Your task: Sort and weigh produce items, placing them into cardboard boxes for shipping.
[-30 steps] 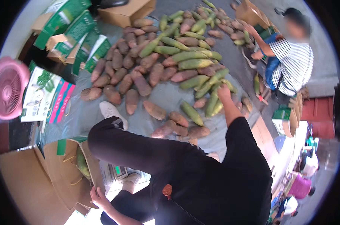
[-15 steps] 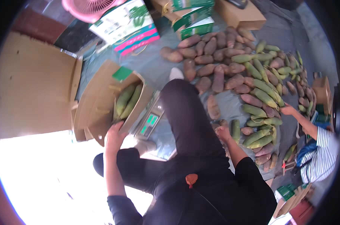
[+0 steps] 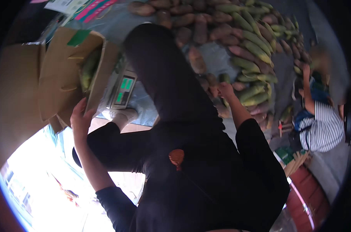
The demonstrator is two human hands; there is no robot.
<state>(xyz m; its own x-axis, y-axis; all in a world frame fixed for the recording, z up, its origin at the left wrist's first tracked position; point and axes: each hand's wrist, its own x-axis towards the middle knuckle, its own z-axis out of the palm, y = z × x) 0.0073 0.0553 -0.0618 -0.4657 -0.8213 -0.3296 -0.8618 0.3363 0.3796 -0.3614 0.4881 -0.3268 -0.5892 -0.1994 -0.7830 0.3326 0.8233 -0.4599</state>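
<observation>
My left hand (image 3: 81, 118) is at the near edge of an open cardboard box (image 3: 53, 77), its fingers and thumb curled at the rim. Inside the box lie long green radishes (image 3: 89, 69), partly hidden by its wall. My right hand (image 3: 226, 91) is closed around a green radish (image 3: 224, 78), whose upper end shows above the fist; the rest is covered. This hand is at the near left side of a large spread of green radishes (image 3: 256, 48) and reddish-brown root vegetables (image 3: 200, 29).
A digital scale (image 3: 123, 91) with a green lit display stands right of the box. My bent knee (image 3: 152, 50) rises between box and vegetables. At the right, a person in a striped shirt (image 3: 324, 127) reaches toward the heap. A red container (image 3: 307, 193) is at lower right.
The view has shifted, so the scene sits higher and further left. My right hand has moved right onto the green radish. The other person's arm has reached farther away. My left hand stays at the box.
</observation>
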